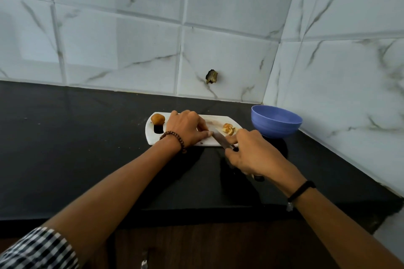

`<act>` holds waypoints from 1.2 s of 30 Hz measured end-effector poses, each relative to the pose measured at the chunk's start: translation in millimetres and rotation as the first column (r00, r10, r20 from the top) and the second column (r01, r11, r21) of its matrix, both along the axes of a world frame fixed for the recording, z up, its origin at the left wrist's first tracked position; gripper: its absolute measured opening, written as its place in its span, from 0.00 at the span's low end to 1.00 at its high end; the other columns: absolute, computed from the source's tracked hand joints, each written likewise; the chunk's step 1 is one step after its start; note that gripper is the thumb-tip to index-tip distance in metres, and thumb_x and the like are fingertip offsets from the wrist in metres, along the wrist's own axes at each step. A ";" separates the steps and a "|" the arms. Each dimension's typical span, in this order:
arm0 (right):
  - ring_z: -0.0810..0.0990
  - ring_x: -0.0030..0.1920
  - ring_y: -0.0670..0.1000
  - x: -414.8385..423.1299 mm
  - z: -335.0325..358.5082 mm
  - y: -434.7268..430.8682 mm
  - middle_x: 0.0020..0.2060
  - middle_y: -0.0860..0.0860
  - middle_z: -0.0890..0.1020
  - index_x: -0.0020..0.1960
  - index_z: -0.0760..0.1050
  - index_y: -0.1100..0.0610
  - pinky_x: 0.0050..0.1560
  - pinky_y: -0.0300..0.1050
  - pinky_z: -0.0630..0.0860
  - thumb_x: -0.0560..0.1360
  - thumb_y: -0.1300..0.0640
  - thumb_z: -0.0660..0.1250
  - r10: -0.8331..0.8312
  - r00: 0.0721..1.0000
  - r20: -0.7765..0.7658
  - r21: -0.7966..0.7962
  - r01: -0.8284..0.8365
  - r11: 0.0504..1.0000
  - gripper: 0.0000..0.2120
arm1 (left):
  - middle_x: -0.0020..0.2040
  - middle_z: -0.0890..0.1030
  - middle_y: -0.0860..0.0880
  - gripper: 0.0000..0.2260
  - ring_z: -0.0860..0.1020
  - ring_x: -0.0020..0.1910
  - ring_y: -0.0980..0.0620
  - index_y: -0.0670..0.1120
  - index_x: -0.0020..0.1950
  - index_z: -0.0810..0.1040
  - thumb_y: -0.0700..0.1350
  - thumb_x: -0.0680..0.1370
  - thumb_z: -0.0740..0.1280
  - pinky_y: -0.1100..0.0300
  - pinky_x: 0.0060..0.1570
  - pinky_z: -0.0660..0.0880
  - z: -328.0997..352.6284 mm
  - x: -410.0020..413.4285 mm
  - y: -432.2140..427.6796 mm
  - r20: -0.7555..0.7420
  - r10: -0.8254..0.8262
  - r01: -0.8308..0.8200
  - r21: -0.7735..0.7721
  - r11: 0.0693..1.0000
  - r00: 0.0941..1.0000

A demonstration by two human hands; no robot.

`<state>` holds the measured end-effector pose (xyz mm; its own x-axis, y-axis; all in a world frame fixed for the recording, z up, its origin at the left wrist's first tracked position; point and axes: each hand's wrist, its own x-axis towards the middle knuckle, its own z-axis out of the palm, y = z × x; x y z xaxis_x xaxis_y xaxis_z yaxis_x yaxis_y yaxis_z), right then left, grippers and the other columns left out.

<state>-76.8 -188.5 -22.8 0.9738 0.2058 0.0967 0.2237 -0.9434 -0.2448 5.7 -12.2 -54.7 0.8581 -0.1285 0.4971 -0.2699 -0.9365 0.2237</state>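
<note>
A white rectangular cutting board (150, 137) lay toward the far right corner of the black stone desk (87, 137). The right hand (251, 153) had its fingers clamped on a black-handled steel knife (220, 138), its blade on the board. The left hand (185, 128) had its fingers bent down beside the blade; I couldn't tell whether they held anything. Yellowish cut pieces (228, 130) lay just beyond.

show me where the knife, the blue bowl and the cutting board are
knife (221, 139): head view, middle of the bare blade
blue bowl (276, 131): head view, outer wall facing the camera
cutting board (151, 136): head view, bare white patch at its near left corner
</note>
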 end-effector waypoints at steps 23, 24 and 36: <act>0.83 0.48 0.58 20.4 -6.7 6.5 0.51 0.56 0.81 0.71 0.71 0.50 0.48 0.57 0.83 0.78 0.50 0.64 0.022 0.999 0.036 0.138 -0.027 0.990 0.21 | 0.48 0.83 0.56 0.09 0.77 0.51 0.55 0.55 0.50 0.84 0.56 0.75 0.68 0.53 0.61 0.69 -3.9 4.6 5.6 -0.016 -0.025 0.025 -0.023 0.999 1.000; 0.83 0.48 0.59 21.4 -7.0 7.1 0.51 0.57 0.81 0.71 0.72 0.50 0.48 0.57 0.83 0.78 0.49 0.64 0.019 0.999 0.044 0.135 -0.024 0.991 0.21 | 0.48 0.83 0.56 0.09 0.77 0.51 0.55 0.55 0.50 0.84 0.56 0.75 0.68 0.53 0.61 0.69 -3.9 4.7 5.4 -0.015 -0.026 0.026 -0.023 0.999 1.000; 0.77 0.42 0.53 11.8 -2.1 18.9 0.54 0.54 0.77 0.61 0.76 0.55 0.38 0.45 0.74 0.81 0.54 0.63 0.066 0.996 0.067 0.007 -0.066 0.998 0.11 | 0.49 0.83 0.56 0.10 0.77 0.53 0.55 0.55 0.51 0.84 0.57 0.76 0.68 0.53 0.62 0.68 -2.7 3.3 5.8 -0.012 -0.025 0.025 -0.014 1.000 1.000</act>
<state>-65.0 -169.6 -24.9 0.9494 0.2683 0.1635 0.3017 -0.9238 -0.2357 9.0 -6.4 -57.4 0.8607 -0.1428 0.4886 -0.2901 -0.9264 0.2402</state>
